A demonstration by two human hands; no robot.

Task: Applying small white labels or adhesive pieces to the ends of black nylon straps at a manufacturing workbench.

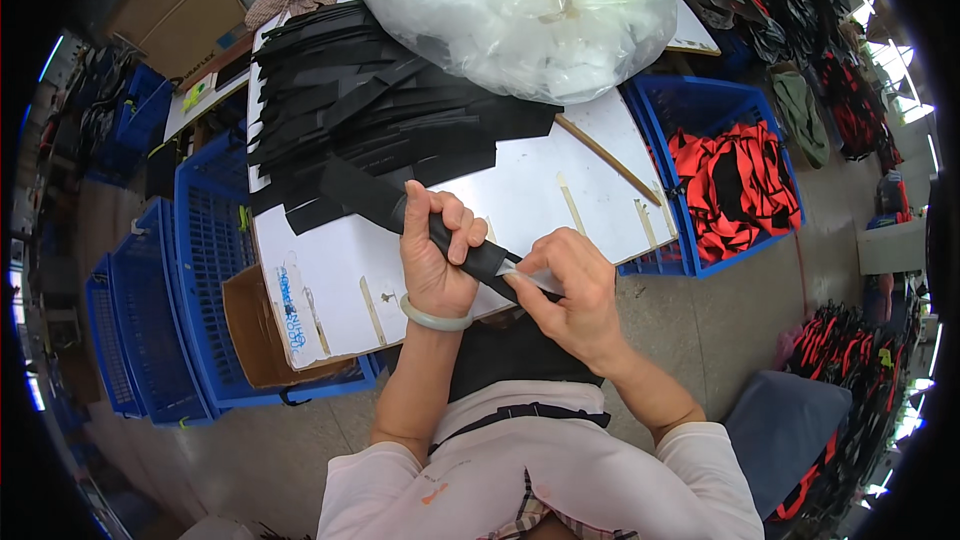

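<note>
A long black fabric strip (357, 188), which looks like a flat sleeve, slants across the front of the white table. My left hand (437, 252), with a pale bangle at the wrist, is closed around its middle. At the strip's lower right end, my right hand (572, 292) pinches a thin white piece (507, 267) at the opening. How far that piece reaches inside is hidden. Beyond my hands, a wide pile of similar black strips (320, 90) covers the table's left and far part.
A big clear plastic bag of white material (520, 20) sits on the far table (530, 170). A wooden stick (610, 160) lies at right. Blue crates (205, 270) flank the left; another blue crate (690, 100) on the right holds red-and-black straps (735, 190). A cardboard box (250, 340) stands under the left corner.
</note>
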